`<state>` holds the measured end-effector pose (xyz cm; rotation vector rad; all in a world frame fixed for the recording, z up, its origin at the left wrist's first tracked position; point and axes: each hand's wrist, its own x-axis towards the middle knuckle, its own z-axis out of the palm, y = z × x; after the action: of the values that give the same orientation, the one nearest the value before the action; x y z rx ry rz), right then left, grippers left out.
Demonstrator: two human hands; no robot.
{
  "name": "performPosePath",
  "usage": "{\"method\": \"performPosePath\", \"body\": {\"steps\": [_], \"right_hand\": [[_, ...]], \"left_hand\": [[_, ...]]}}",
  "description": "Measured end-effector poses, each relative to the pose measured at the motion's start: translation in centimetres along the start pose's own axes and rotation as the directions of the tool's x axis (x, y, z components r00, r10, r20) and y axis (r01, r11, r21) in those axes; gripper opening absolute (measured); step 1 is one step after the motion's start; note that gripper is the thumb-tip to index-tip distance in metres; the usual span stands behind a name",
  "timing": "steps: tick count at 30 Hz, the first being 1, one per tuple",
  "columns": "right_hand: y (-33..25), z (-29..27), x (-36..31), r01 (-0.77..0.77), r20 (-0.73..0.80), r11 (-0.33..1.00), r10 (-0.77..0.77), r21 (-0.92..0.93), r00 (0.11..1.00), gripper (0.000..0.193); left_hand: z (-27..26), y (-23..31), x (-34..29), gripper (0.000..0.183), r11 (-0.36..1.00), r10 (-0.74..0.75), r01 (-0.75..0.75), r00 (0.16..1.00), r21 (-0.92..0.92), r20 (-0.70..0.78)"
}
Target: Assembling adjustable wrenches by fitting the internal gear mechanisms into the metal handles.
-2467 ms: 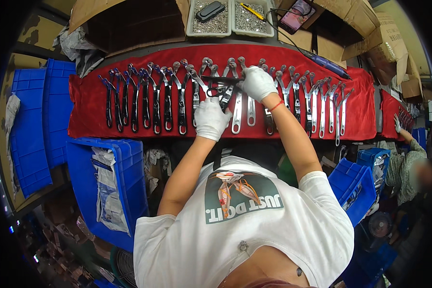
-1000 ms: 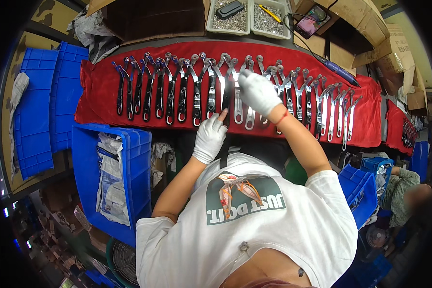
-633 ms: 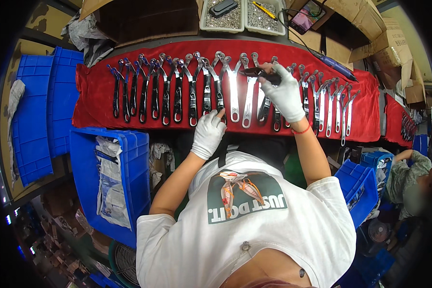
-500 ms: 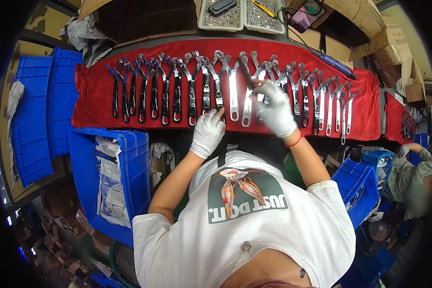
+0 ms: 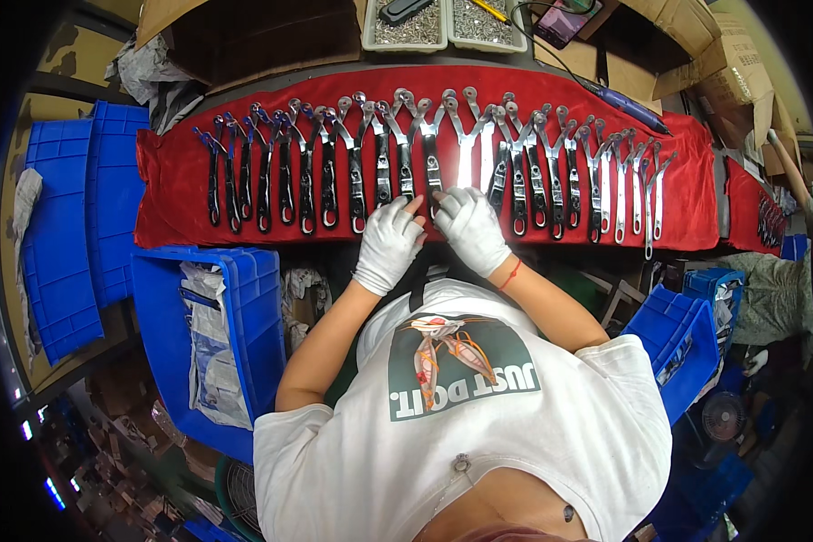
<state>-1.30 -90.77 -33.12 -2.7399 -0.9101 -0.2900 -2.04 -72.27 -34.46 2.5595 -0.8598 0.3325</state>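
A long row of Y-headed metal tools (image 5: 356,172) lies on a red cloth (image 5: 176,181); many have black handles, some bare silver ones. My left hand (image 5: 388,246), in a white glove with bare fingertips showing, is curled at the lower ends of the black handles near the middle. What its fingers hold, if anything, is hidden. Beside it my right hand (image 5: 472,230), gloved alike, closes its fingertips on the lower end of a black-handled tool (image 5: 432,163). Just right of that tool lies a bare silver-handled tool (image 5: 465,163).
Behind the cloth stand two pale trays of small metal parts (image 5: 405,45) and a blue corded hand tool (image 5: 632,110). Cardboard boxes (image 5: 253,50) line the back. Blue crates stand at my left (image 5: 253,334) and right (image 5: 668,343). Another person's sleeve (image 5: 768,289) shows far right.
My right hand has come down and left from above the row, next to my left hand. The silver handle in front of it now carries black. My left hand has barely moved.
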Motion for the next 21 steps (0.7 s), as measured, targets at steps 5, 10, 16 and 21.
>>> {"method": "performPosePath", "body": {"steps": [5, 10, 16, 21], "right_hand": [[-0.2, -0.6, 0.0, -0.023, 0.031, 0.999, 0.024, -0.029, 0.999, 0.021], [0.5, -2.9, -1.4, -0.16, -0.143, 0.982, 0.173, 0.1, 0.974, 0.017], [2.2, -4.8, -3.7, -0.306, -0.001, 0.949, 0.307, 0.073, 0.952, 0.024], [3.0, -2.4, -5.0, -0.265, 0.015, 0.963, 0.266, -0.054, 0.964, 0.024]], "left_hand": [[0.5, 0.4, 1.2, 0.03, 0.998, 0.063, -0.061, 0.995, -0.032, 0.075], [1.6, 0.2, 1.7, 0.029, 0.994, 0.105, -0.104, 0.993, -0.03, 0.047], [1.8, 0.1, 2.1, 0.027, 0.987, 0.162, -0.162, 0.986, 0.01, 0.037], [1.4, 0.1, 2.2, 0.022, 0.988, 0.153, -0.153, 0.986, -0.011, 0.06]]}}
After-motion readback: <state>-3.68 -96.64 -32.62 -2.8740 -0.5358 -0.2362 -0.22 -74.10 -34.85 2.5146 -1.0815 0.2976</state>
